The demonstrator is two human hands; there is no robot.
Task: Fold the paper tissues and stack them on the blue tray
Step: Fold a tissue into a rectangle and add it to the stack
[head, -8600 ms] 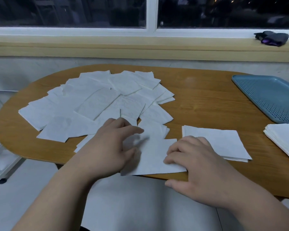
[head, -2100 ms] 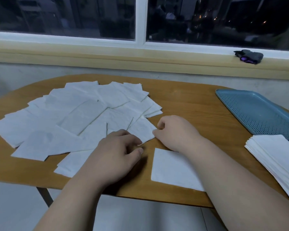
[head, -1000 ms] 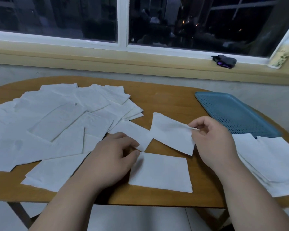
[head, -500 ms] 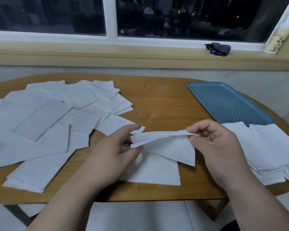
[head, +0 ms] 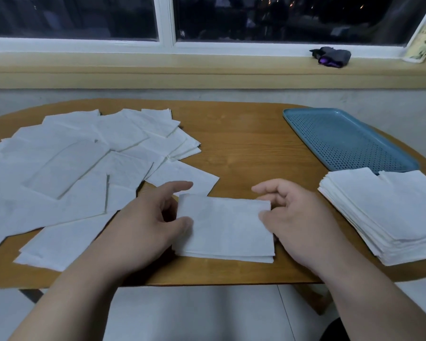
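folded tissue lies atop a small pile at the table front, apparently for squaring. left hand thumb presses its left edge, fingers straight. right hand curls at the right edge; pinch cannot be confirmed. blue tray sits well apart.

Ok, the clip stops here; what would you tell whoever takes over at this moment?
Left hand: thumb presses the left edge of the folded tissue.
Right hand: fingers pinch its right edge.
That tissue lies on another folded one near the front edge of the table.
Done: a stack of folded tissues sits by the near end of the blue tray, not stacked in it.
Left: fold the many loose tissues spread at left, then move everything onto the tray.
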